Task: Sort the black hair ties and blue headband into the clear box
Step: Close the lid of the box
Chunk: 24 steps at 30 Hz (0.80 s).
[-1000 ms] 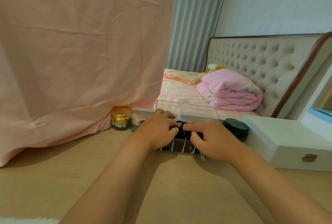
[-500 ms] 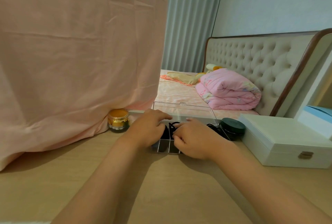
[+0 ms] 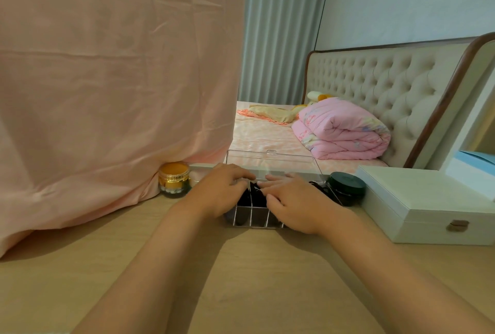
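Black hair ties (image 3: 253, 195) lie in the divided clear box (image 3: 257, 220) at frame centre, on the table (image 3: 241, 266). Left hand (image 3: 223, 191) and right hand (image 3: 297, 202) meet over them, fingers curled down among the ties; whether either grip is clamped on one cannot be told. A white case (image 3: 428, 205) sits at right.

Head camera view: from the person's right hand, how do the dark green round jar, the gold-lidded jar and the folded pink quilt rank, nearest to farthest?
1. dark green round jar, just to the right of the right hand.
2. gold-lidded jar, to the left, beyond the left hand.
3. folded pink quilt, far behind, on the bed.
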Available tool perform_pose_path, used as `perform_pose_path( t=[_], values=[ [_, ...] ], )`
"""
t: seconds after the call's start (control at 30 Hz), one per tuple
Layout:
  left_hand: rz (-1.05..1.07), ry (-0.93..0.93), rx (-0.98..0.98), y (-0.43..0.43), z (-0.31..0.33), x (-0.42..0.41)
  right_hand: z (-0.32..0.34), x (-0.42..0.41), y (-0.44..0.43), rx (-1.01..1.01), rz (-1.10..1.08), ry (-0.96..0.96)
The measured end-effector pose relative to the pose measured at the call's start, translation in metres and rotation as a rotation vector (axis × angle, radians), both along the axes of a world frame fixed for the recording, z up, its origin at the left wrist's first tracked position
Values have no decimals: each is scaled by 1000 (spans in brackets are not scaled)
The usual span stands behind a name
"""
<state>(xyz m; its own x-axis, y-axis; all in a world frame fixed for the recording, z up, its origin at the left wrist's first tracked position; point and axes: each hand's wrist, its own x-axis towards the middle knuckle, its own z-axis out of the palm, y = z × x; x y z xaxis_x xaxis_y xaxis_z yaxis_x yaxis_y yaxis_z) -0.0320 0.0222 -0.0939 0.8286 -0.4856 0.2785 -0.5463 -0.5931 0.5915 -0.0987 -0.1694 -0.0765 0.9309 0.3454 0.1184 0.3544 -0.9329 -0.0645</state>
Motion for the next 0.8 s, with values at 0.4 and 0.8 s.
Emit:
perform_pose_path(
  t=[0.4, 0.8],
  values=[
    [162, -16, -143, 4, 1, 4, 33, 20, -73, 519, -413, -160],
    [215, 52, 72, -12, -5, -6, 15, 75, -98, 480, -603, 87]
  ],
)
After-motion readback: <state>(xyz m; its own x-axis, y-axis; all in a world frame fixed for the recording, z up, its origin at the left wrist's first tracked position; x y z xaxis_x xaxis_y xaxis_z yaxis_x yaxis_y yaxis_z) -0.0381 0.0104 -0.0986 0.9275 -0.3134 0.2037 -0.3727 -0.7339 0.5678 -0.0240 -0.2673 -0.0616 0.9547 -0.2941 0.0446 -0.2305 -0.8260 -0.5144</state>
